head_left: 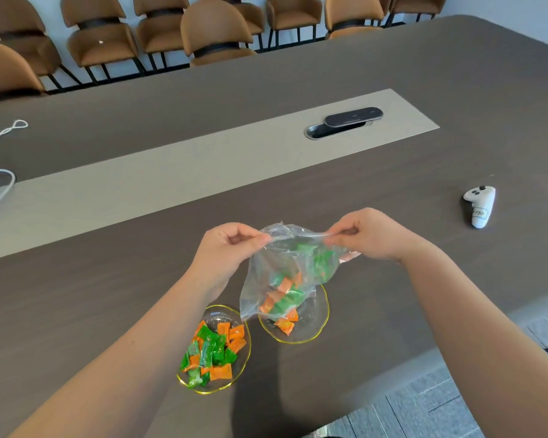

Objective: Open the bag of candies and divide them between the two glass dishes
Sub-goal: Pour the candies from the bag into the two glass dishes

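Fingers of the left hand [225, 248] and the right hand [366, 233] pinch opposite top corners of a clear plastic bag [276, 279], holding it up above a long dark-brown table [424, 74] with a paler strip [171, 172] running along its middle. Green and orange wrapped candies [283, 298] slide toward the bag's lower end, which hangs over the right glass dish [310, 327], one of two gold-rimmed dishes standing side by side near the table's front edge. That dish holds two or three orange pieces, partly hidden by the bag, while the left glass dish [217, 314] carries a heap of well over a dozen green and orange ones [212, 352]. One white controller [480, 207] lies well apart to the right, one dark oval cover [353, 116] rests at a cable slot in the pale strip, and a white cable [5, 132] trails in at the far left. Brown chairs [215, 30], at least seven, stand stacked in pairs along the pale wall beyond the table; grey flooring [424, 409] shows at lower right.
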`<state>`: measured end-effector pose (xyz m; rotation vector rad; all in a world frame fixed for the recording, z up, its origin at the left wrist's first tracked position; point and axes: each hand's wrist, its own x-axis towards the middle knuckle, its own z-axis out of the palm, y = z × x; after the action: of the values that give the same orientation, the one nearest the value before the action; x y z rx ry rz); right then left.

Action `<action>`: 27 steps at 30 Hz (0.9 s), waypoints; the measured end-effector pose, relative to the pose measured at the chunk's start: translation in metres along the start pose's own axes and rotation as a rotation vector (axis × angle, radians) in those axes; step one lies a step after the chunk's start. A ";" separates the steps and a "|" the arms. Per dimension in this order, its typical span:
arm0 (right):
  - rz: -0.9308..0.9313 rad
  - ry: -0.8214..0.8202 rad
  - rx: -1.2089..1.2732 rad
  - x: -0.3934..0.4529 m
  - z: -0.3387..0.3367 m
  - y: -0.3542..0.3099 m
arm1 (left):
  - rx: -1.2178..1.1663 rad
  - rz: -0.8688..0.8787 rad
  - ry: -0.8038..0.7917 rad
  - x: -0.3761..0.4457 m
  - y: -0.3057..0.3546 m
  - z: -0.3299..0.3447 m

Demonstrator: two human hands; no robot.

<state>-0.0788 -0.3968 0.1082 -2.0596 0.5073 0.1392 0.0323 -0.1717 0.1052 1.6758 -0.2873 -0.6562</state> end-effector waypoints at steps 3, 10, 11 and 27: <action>-0.022 0.019 0.009 -0.003 -0.005 -0.009 | -0.018 0.007 0.005 -0.004 0.003 -0.002; -0.060 -0.020 0.074 -0.010 -0.004 -0.024 | -0.079 0.007 -0.020 -0.013 0.007 -0.006; -0.060 -0.032 0.077 -0.011 -0.003 -0.024 | -0.081 0.004 -0.017 -0.014 0.007 -0.007; -0.119 -0.039 0.143 -0.028 -0.007 -0.045 | -0.237 0.040 0.027 -0.027 0.010 -0.019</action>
<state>-0.0870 -0.3745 0.1560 -1.9373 0.3599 0.0698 0.0227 -0.1442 0.1230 1.4472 -0.2145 -0.6123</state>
